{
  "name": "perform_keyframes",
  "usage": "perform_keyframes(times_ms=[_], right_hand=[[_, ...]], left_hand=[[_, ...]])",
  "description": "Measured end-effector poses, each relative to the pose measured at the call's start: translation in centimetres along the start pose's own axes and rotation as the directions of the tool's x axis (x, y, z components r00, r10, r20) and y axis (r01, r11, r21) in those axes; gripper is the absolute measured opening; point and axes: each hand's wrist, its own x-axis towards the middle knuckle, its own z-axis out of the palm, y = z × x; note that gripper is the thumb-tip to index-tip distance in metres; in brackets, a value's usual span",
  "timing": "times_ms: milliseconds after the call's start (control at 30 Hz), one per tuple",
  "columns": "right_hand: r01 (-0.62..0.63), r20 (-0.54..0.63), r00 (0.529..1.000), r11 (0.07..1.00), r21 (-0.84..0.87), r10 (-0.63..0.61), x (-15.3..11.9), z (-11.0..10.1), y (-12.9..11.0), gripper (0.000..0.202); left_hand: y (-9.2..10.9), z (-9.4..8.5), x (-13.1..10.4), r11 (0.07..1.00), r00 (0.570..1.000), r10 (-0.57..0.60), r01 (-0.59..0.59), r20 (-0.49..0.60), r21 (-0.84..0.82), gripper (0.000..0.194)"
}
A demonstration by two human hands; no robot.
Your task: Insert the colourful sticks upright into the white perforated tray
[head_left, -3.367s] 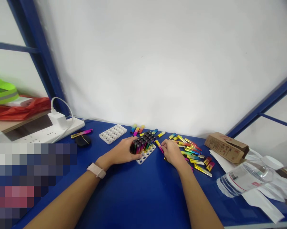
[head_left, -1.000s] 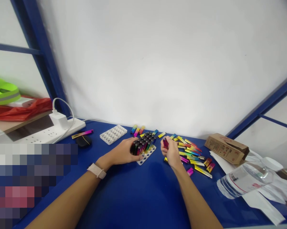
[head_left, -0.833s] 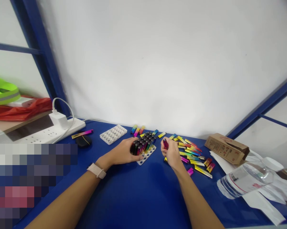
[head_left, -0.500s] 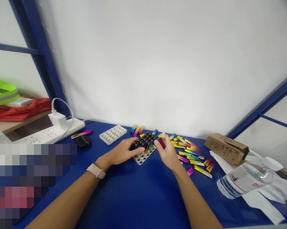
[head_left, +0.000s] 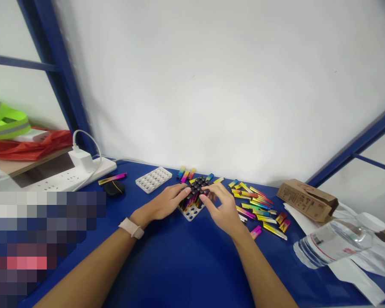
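Note:
A white perforated tray [head_left: 190, 216] stands on the blue table, packed with several upright shiny tubes [head_left: 197, 185] that have black ends. My left hand [head_left: 170, 201] is closed against the left side of this cluster, with its thumb over the near black ends. At the cluster's right edge, my right hand [head_left: 222, 207] pinches a black-ended tube [head_left: 205, 192] between thumb and fingers. The lower part of that tube is hidden. Loose shiny gradient-coloured tubes [head_left: 259, 210] lie scattered just right of my right hand.
A second white perforated tray [head_left: 154, 179] lies back left. Farther left are a black pouch [head_left: 114, 188], another gradient tube [head_left: 113, 179] and a power strip [head_left: 64, 180]. A cardboard box [head_left: 307, 201] and a water bottle [head_left: 335, 244] are at right. A white wall rises behind.
My right hand has moved left onto the cluster; half a second ago it held a dark red tube just to the right. The left thumb has shifted up over the black ends.

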Motion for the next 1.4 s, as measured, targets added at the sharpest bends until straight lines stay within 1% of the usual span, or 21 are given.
perform_keyframes(times_ms=[100, 267, 567, 700, 767, 800, 833, 867, 933, 1033, 1067, 1133, 1200, 1333, 1400], right_hand=[[0.009, 0.034, 0.999, 1.000, 0.007, -0.009, -0.3, 0.4, 0.1, 0.020], [-0.005, -0.004, 1.000, 0.999, 0.036, 0.006, -0.6, 1.0, 0.5, 0.023], [-0.053, 0.028, 0.998, 0.998, 0.026, 0.052, -1.0, 1.5, 0.9, 0.020], [-0.071, -0.003, 0.997, 0.997, 0.013, 0.071, -0.8, 1.3, 0.6, 0.028], [-0.087, -0.036, 0.996, 0.995, -0.037, 0.086, -0.5, 0.8, 0.6, 0.023], [-0.105, -0.053, 0.993, 0.990, -0.089, 0.101, -0.3, 0.5, 0.8, 0.021], [-0.130, -0.061, 0.991, 0.978, -0.164, 0.121, -0.2, 0.1, 1.2, 0.024], [-0.162, -0.071, 0.986, 0.954, -0.254, 0.148, -0.1, -0.3, 1.7, 0.029], [-0.245, -0.076, 0.969, 0.865, -0.438, 0.236, 0.0, -1.1, 3.0, 0.029], [-0.340, -0.099, 0.922, 0.660, -0.670, 0.374, -0.2, -2.2, 5.2, 0.022], [-0.369, -0.120, 0.900, 0.586, -0.721, 0.420, -0.4, -2.5, 5.8, 0.021], [-0.404, -0.130, 0.854, 0.484, -0.776, 0.504, -0.6, -3.0, 6.5, 0.026], [-0.422, -0.124, 0.817, 0.437, -0.794, 0.564, -0.7, -3.4, 6.9, 0.031], [-0.448, -0.163, 0.795, 0.382, -0.808, 0.585, -0.8, -4.3, 7.7, 0.042], [-0.475, -0.181, 0.775, 0.370, -0.798, 0.605, -0.8, -4.9, 8.3, 0.047]], left_hand=[[0.1, 0.0, 0.0, 1.000, 1.000, 0.007, -0.007, 0.000, -0.004, 0.052], [0.2, 0.0, 0.0, 1.000, 1.000, 0.004, -0.004, -0.005, 0.000, 0.049], [0.3, 0.0, 0.0, 1.000, 1.000, 0.011, -0.011, -0.007, -0.006, 0.049], [0.1, 0.1, 0.0, 1.000, 1.000, 0.002, -0.002, -0.014, 0.005, 0.052], [0.0, 0.1, 0.1, 1.000, 1.000, -0.008, 0.008, -0.020, 0.013, 0.052], [0.0, 0.1, 0.1, 1.000, 1.000, -0.012, 0.012, -0.021, 0.016, 0.053], [-0.1, 0.1, 0.1, 1.000, 1.000, -0.016, 0.016, -0.019, 0.017, 0.054], [-0.1, 0.1, 0.0, 1.000, 1.000, -0.019, 0.019, -0.016, 0.018, 0.054], [-0.2, 0.0, 0.0, 0.999, 1.000, -0.026, 0.026, -0.011, 0.022, 0.055], [-0.3, 0.0, 0.0, 0.999, 0.999, -0.036, 0.036, -0.012, 0.033, 0.055], [-0.3, 0.0, 0.0, 0.999, 0.999, -0.038, 0.038, -0.010, 0.036, 0.055], [-0.3, 0.0, 0.0, 0.998, 0.999, -0.040, 0.041, -0.007, 0.041, 0.055], [-0.3, 0.0, 0.0, 0.998, 0.999, -0.039, 0.039, -0.008, 0.041, 0.055], [-0.4, 0.0, 0.0, 0.999, 0.999, -0.039, 0.040, -0.013, 0.034, 0.055], [-0.4, 0.0, 0.0, 0.999, 0.999, -0.039, 0.039, -0.011, 0.035, 0.055]])
